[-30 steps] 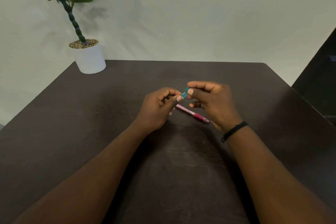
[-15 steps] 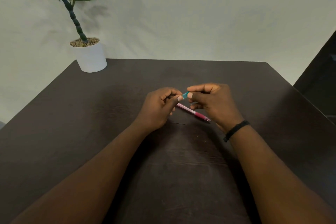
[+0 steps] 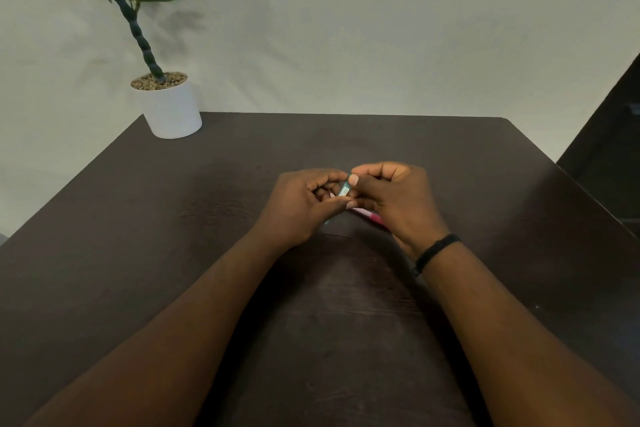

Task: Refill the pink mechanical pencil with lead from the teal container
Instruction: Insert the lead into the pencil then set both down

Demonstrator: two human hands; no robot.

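The small teal lead container [image 3: 344,189] is pinched between both hands at the middle of the dark table [image 3: 173,218]. My left hand [image 3: 304,208] grips its lower end with thumb and fingers. My right hand [image 3: 394,201] holds its upper end with thumb and forefinger. The pink mechanical pencil [image 3: 369,215] lies on the table right under my hands, slanting down to the right; most of it is hidden by my fingers and right palm.
A white pot [image 3: 171,107] with a green plant stands at the table's far left corner. The table's right edge [image 3: 588,191] drops off beside a dark area. A black band sits on my right wrist [image 3: 437,251].
Both hands have drawn closer together and lower over the pencil. More of the teal container's label side shows between my fingers, and the pencil is more covered.
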